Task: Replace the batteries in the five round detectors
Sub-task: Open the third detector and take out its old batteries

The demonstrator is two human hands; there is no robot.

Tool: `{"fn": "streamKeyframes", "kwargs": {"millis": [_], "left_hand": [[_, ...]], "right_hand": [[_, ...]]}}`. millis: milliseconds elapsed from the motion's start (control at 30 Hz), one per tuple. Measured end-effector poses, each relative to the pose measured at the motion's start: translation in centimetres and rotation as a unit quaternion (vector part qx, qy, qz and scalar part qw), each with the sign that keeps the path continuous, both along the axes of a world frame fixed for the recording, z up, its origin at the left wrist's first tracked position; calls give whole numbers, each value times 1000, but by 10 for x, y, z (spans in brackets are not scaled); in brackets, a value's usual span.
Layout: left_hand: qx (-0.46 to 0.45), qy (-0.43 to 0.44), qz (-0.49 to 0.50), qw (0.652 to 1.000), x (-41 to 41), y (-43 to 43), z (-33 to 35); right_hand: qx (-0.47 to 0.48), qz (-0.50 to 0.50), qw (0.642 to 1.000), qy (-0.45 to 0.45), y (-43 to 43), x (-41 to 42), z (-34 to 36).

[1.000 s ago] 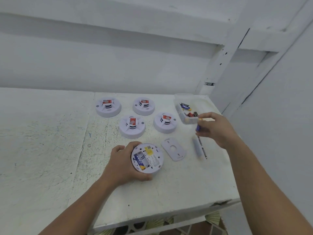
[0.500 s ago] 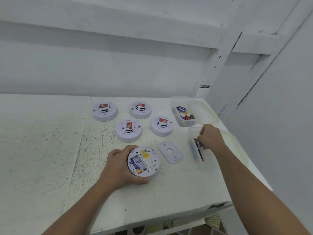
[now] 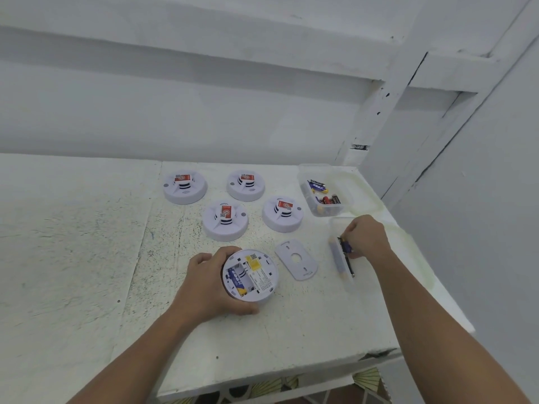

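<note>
My left hand (image 3: 208, 282) grips an upturned round white detector (image 3: 250, 275) on the white table (image 3: 87, 258); its open back shows one blue battery in the bay. Its oval back cover (image 3: 296, 259) lies just to the right. My right hand (image 3: 364, 239) reaches into a near clear plastic box (image 3: 342, 258) and pinches a blue battery (image 3: 347, 246) there. Several more detectors stand face up behind: back left (image 3: 184, 186), back middle (image 3: 246, 185), centre (image 3: 225, 219) and right (image 3: 282, 212).
A second clear box (image 3: 323, 189) with several loose batteries sits at the back right, next to the wall post. The table's right edge runs just beyond my right hand and its front edge is near my forearms.
My right hand moved from the far battery box down to the near clear box and now pinches a blue battery inside it. My left hand kept holding the detector.
</note>
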State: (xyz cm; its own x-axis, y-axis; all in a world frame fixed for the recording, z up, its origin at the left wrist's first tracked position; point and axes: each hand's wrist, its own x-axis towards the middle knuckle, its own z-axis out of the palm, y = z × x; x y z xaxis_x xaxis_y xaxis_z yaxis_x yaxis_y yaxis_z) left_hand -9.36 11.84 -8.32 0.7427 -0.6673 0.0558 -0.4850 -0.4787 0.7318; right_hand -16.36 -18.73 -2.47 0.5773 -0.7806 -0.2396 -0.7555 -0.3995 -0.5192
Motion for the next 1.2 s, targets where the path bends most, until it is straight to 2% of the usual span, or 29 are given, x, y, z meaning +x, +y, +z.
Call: {"fn": "streamKeyframes", "kwargs": {"millis": [300, 433, 533, 600, 767, 867, 967, 1100, 1200], "left_hand": [[14, 3, -3, 1000, 2, 1, -2], [21, 8, 0, 1000, 3, 2, -4], [17, 8, -7, 1000, 2, 1, 0], [14, 14, -9, 1000, 1, 1, 2], [15, 22, -11, 1000, 1, 3, 2], [6, 22, -16, 1000, 0, 2, 5], [-5, 12, -26, 1000, -1, 2, 5], [4, 24, -23, 999, 1, 3, 0], [0, 31, -23, 999, 2, 4, 0]], "right_hand": [[-9, 1, 1000, -9, -4, -2, 12], [-43, -9, 998, -55, -3, -9, 23], [-125, 41, 985, -107, 9, -9, 37], [-145, 81, 976, -144, 25, -8, 42], [-54, 216, 959, -178, 83, -9, 34], [-6, 344, 928, -145, 117, -11, 22], [1, 449, 885, -125, 138, -9, 6], [-89, 560, 817, -106, 147, -2, -7], [-128, 598, 786, -91, 143, 1, -10]]}}
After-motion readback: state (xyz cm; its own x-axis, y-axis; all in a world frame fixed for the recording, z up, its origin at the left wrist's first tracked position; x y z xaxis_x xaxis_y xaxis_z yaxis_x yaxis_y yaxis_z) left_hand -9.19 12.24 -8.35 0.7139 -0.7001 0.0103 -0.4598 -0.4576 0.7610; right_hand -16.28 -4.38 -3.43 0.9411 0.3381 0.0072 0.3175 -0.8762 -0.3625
